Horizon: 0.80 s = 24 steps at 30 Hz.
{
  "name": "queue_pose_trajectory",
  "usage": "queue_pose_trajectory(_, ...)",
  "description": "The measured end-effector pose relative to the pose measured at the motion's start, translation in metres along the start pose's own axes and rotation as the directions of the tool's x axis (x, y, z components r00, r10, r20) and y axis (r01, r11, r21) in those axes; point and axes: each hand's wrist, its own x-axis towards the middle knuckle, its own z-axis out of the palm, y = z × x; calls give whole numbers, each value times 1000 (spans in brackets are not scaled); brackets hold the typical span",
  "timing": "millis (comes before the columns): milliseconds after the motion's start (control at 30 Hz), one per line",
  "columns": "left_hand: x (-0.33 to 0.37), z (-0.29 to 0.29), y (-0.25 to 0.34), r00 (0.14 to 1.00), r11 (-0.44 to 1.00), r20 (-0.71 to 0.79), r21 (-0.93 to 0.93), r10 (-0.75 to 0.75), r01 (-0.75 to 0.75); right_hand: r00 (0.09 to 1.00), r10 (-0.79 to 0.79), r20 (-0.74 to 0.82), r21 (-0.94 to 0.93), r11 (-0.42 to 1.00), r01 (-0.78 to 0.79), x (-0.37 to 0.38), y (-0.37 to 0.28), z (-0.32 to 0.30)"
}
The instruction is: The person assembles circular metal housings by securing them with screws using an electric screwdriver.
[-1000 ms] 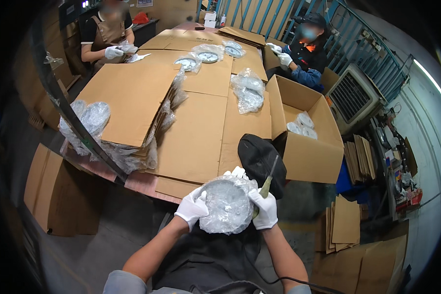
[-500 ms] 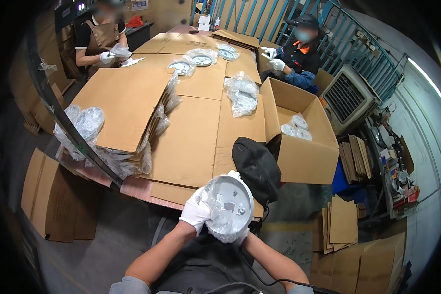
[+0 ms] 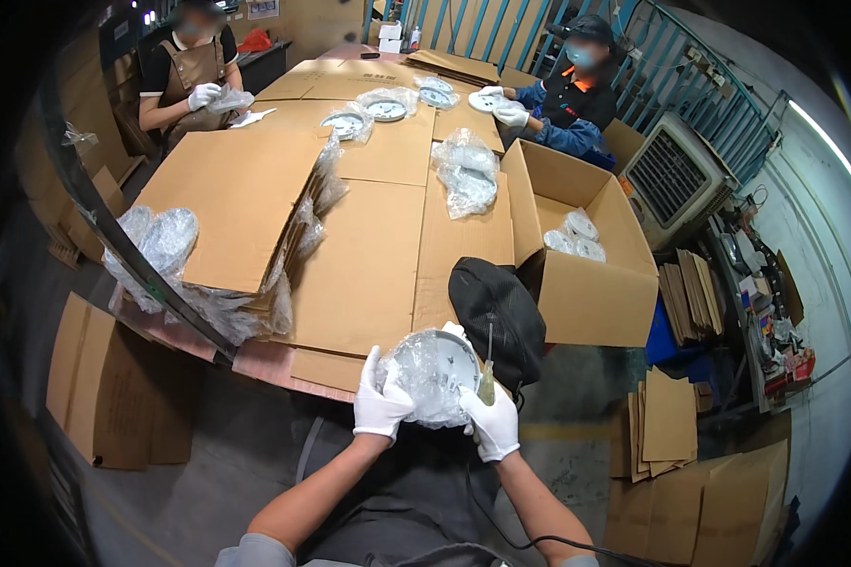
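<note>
Low in front of me is a round grey-white plastic base [image 3: 452,352], partly covered by clear bubble wrap [image 3: 424,383]. My left hand [image 3: 383,402], in a white glove, grips it at its left edge, thumb against the wrap. A slim screwdriver [image 3: 487,386] with a yellowish see-through handle points upward in my gloved right hand [image 3: 494,425]. That hand's fingers also touch the base's lower right edge. Just beyond lies a black cap-like fabric thing [image 3: 496,307] at the table's edge.
Cardboard sheets [image 3: 364,265] cover the table, with a stacked pile [image 3: 227,198] at left. Wrapped round bases [image 3: 468,175] lie farther back. An open carton [image 3: 586,302] at right holds several more. Two co-workers, one far left [image 3: 194,80], one far right [image 3: 577,104], handle similar pieces.
The base has tipped flatter and moved slightly, with more wrap over its face. My right hand has come from beneath to its right side, screwdriver now visible. The right co-worker's hands moved left.
</note>
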Motion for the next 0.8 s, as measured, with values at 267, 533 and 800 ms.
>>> queue_pose_trajectory(267, 32, -23, 27, 992, 894, 58, 430, 115, -128, 938, -332, 105, -659, 682, 315, 0, -17, -38)
queue_pose_trajectory(533, 53, -30, 46, 970, 820, 158, 520, 183, -239, 863, -261, 432, -877, 103, 470, -6, -64, -45)
queue_pose_trajectory(800, 56, -25, 51, 910, 684, 266, 601, 318, -414, 869, 62, 490, -868, -58, 493, 2, -101, -20)
